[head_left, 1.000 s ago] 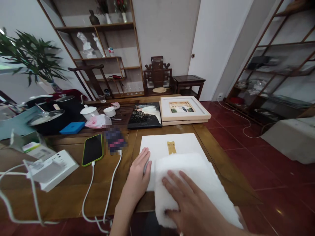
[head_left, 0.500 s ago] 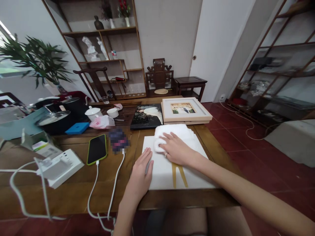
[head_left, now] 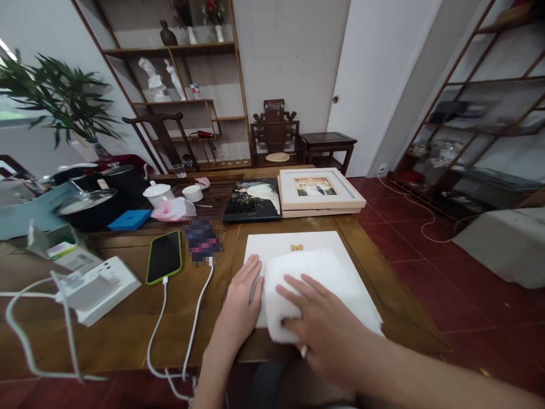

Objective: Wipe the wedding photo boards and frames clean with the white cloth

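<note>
White cloth (head_left: 315, 267) directly under wide-spread right hand (head_left: 326, 321), lower centre of frame; left hand (head_left: 242, 296) flat at white board's (head_left: 270, 241) left edge.

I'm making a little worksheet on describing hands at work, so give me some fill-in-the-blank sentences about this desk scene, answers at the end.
The right hand rests on a cloth coloured ____.
Of the board's left and right edges, the left hand lies at the ____ one.
The phone has a rim coloured ____.
Seen from the camera, the framed picture lies to the ____ of the dark panel.

Missing words: white; left; green; right.
</note>
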`<control>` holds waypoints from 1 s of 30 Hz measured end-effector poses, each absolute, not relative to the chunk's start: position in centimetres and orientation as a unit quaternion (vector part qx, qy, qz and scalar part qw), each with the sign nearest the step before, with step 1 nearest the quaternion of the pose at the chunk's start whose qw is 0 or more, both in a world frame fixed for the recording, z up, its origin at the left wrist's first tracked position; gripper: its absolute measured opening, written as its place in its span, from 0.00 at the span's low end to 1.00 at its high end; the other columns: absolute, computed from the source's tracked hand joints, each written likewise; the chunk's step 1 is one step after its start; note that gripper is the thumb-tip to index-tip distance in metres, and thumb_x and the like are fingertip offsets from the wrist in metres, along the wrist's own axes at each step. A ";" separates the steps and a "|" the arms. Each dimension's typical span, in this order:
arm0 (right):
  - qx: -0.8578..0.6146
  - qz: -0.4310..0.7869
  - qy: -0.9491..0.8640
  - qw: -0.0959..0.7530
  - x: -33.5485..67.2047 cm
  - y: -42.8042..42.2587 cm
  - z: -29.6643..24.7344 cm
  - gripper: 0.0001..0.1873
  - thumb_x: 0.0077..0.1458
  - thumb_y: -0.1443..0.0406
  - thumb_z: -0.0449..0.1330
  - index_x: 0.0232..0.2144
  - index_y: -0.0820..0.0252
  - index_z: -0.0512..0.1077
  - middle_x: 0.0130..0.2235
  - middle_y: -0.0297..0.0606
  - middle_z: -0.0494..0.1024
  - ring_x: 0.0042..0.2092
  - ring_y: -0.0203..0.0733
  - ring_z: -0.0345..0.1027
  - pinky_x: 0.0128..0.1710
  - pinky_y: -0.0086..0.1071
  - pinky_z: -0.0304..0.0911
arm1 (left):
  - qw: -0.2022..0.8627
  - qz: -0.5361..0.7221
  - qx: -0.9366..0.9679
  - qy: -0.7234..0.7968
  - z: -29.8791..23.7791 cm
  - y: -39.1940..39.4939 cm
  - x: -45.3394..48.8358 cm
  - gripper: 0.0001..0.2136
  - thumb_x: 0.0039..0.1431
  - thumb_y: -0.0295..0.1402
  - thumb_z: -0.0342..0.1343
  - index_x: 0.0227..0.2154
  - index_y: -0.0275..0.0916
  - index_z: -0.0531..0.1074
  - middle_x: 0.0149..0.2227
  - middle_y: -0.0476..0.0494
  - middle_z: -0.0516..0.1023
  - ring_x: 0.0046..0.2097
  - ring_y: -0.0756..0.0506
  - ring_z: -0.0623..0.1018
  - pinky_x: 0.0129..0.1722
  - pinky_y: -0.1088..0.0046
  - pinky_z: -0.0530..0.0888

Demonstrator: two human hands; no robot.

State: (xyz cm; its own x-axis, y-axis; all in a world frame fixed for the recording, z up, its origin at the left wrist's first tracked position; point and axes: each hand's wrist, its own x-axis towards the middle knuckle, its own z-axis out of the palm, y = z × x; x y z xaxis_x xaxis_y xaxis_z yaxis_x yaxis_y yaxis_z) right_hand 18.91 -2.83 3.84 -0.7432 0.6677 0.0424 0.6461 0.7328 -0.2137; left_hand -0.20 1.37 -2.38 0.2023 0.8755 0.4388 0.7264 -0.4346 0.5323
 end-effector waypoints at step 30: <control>-0.411 0.058 -0.908 0.060 19.6 1.8 4.4 0.13 0.53 0.67 0.54 0.41 0.61 0.72 0.53 0.51 0.70 0.61 0.51 0.52 0.59 0.48 0.43 | 0.126 0.354 0.750 0.544 -1.5 0.8 0.3 0.18 0.63 0.33 0.42 0.52 0.33 0.68 0.56 0.34 0.69 0.58 0.40 0.68 0.58 0.57 0.65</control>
